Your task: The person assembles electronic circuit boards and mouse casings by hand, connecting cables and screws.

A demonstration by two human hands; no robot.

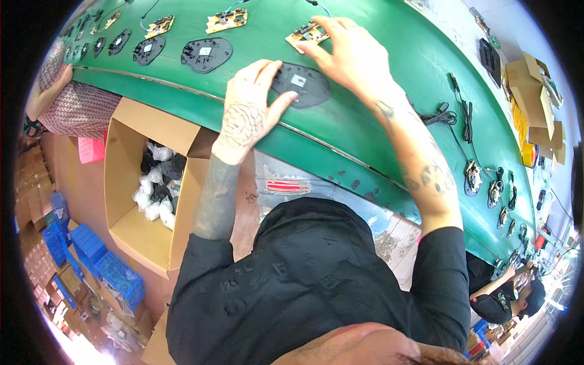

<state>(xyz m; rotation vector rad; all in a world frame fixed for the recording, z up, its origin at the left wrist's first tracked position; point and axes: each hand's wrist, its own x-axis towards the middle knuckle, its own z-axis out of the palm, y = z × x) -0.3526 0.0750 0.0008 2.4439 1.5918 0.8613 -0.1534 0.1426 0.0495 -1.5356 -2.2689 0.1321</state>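
On the green work surface in front of me lies a dark, rounded plastic base [310, 88] with a pale square label on it. My left hand [249, 106] holds its left edge, the thumb on the near rim and the fingers at the far side. Just beyond the base, my right hand [353, 58] grips a tan circuit board [303, 38] between thumb and fingers. Dark components stand on the board, and a blue wire [320, 7] runs from its far end. The right fingertips partly cover the board.
More bases [207, 55] and circuit boards [227, 21] lie along the left. Wired assemblies [472, 176] and black cables [439, 115] lie on the right. An open carton [115, 176] with bagged items stands at lower left. Other people [79, 109] work at both ends.
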